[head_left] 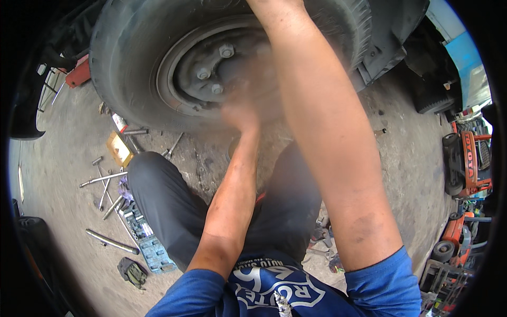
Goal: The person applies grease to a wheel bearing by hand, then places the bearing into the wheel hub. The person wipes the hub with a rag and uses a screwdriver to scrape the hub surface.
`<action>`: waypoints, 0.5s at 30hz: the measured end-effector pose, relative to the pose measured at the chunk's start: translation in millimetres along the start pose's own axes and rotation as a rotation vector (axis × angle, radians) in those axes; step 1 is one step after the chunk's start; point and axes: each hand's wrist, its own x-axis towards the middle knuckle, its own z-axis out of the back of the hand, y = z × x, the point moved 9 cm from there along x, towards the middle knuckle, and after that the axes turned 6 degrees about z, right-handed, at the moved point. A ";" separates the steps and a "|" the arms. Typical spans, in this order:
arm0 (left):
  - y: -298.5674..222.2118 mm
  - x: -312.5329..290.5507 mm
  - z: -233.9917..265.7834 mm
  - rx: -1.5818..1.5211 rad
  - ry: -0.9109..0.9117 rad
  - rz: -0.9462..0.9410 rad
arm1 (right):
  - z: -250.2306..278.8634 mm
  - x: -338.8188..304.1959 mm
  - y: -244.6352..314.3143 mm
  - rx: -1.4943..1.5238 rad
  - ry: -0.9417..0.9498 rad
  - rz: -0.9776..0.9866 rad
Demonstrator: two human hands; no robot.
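A large black tyre (124, 66) on a dark steel wheel rim (182, 87) fills the top of the view, with several wheel nuts (226, 50) around its hub. My left hand (240, 110) is at the rim's lower part, in front of the wheel. Motion smears it, so neither its fingers nor anything in them can be made out. Across the tyre's right half reaches my right arm. Only the wrist end of my right hand (275, 5) shows at the upper edge; its fingers are cut off there.
Left of my knees, wrenches and bars (103, 179), a curved metal pipe (112, 242), a blue socket case (157, 256), a dark green bag (132, 272) and a yellow box (119, 149) lie on the concrete floor. Orange forklifts (469, 164) stand at the far right.
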 end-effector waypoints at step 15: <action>-0.4 6.8 -8.5 0.173 -0.022 -0.041 | 24.4 -9.3 12.9 0.022 -0.116 0.032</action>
